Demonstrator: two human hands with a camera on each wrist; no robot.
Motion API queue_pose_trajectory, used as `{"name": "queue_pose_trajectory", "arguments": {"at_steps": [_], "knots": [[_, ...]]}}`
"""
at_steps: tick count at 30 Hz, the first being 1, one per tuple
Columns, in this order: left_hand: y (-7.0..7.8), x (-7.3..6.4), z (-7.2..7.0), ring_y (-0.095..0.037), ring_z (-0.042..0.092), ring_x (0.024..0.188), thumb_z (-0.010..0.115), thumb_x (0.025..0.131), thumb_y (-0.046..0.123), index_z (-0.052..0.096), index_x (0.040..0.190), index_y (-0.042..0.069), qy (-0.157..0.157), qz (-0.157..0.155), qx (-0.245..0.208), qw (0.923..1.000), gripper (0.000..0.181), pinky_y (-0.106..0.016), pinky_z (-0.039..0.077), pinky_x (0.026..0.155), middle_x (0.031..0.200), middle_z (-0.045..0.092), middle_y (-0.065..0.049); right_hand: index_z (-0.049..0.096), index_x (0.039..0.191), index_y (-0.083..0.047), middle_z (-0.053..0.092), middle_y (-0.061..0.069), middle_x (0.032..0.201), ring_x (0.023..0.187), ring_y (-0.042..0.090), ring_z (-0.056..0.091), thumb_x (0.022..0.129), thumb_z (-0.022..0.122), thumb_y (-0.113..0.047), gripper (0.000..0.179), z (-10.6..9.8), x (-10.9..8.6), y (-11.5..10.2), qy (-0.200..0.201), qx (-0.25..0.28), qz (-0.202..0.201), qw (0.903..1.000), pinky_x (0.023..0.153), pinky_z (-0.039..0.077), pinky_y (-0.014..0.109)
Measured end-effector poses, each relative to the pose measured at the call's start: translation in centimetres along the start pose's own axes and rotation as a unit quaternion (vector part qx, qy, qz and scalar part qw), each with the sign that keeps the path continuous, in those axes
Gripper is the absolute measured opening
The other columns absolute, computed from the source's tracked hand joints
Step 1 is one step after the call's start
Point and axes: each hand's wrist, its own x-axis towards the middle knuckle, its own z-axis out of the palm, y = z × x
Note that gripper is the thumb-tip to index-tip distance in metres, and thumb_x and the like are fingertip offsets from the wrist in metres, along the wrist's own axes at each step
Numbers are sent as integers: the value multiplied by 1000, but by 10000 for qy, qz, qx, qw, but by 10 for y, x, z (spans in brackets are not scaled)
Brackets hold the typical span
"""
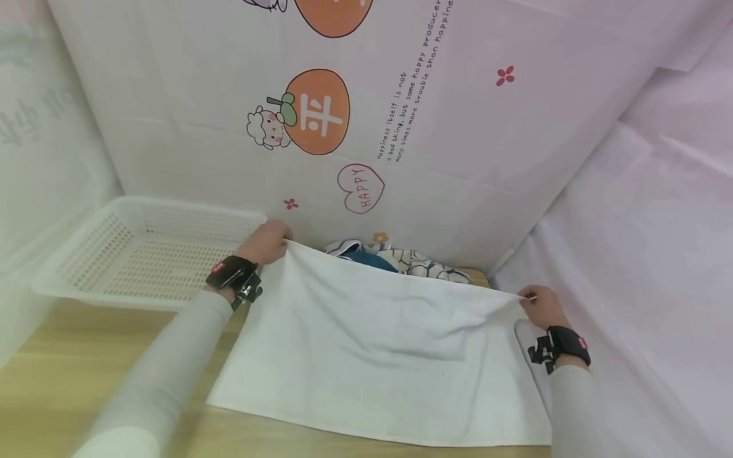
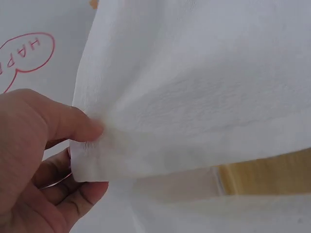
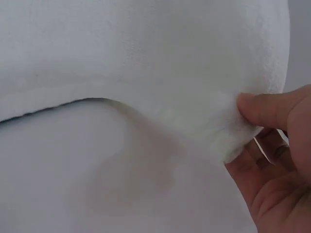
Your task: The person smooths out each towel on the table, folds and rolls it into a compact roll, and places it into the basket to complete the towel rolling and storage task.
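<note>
A white towel [image 1: 378, 356] is stretched between both hands, its far edge raised and its near edge lying on the wooden table. My left hand [image 1: 268, 242] pinches the far left corner between thumb and fingers; the left wrist view shows the thumb [image 2: 87, 127] pressed on the cloth. At the far right corner, my right hand [image 1: 544, 306] pinches the towel in the same way, with the thumb [image 3: 257, 108] on top in the right wrist view. Shallow folds run across the middle of the towel.
A white plastic basket [image 1: 166, 261] stands at the left, beside the left hand. Behind the towel's raised edge, patterned and blue cloths [image 1: 424, 264] lie partly hidden. The wooden table [image 1: 103, 356] shows at front left. White printed sheeting [image 1: 435, 191] rises at the back, with more at the sides.
</note>
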Motion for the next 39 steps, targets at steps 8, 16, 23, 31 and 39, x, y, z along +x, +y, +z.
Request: {"name": "queue_pose_trajectory", "arguments": {"at_steps": [8, 16, 23, 31, 39], "knots": [[8, -11, -17, -44, 59, 113, 53, 94, 0, 67, 119, -9, 306, -435, -629, 9966, 30, -58, 47, 100, 120, 65, -28, 67, 107, 6, 65, 29, 105, 88, 39, 62, 98, 52, -3, 19, -41, 5, -19, 698, -42, 440, 9966, 65, 46, 34], [21, -25, -20, -47, 59, 116, 55, 92, -3, 67, 116, -11, 580, -194, -565, 9965, 28, -59, 46, 103, 120, 65, -31, 65, 110, 6, 63, 28, 107, 93, 39, 60, 99, 50, -3, 21, -56, -8, -47, 869, 9, 736, 9935, 67, 44, 34], [14, -70, 4, -40, 65, 98, 61, 87, -5, 70, 105, -9, 384, 263, -412, 9981, 20, -53, 55, 88, 104, 69, -25, 67, 102, 5, 67, 25, 99, 88, 36, 60, 91, 54, 7, 17, 2, -58, -34, 367, 39, 564, 9977, 72, 48, 41], [22, -121, 2, -30, 62, 81, 63, 79, -10, 69, 86, -2, 779, 625, -335, 9944, 12, -46, 56, 73, 85, 66, -13, 68, 96, 5, 67, 27, 98, 94, 42, 61, 85, 53, 14, 21, 9, -105, -33, 696, 21, 548, 9961, 78, 48, 49], [29, -176, 24, -24, 60, 77, 71, 75, -9, 69, 82, 3, 505, 687, -128, 9963, 14, -41, 55, 69, 81, 61, -6, 70, 95, 2, 68, 26, 101, 92, 37, 61, 82, 53, 9, 22, 11, -160, -37, 427, 47, 1173, 9922, 73, 48, 42]]}}
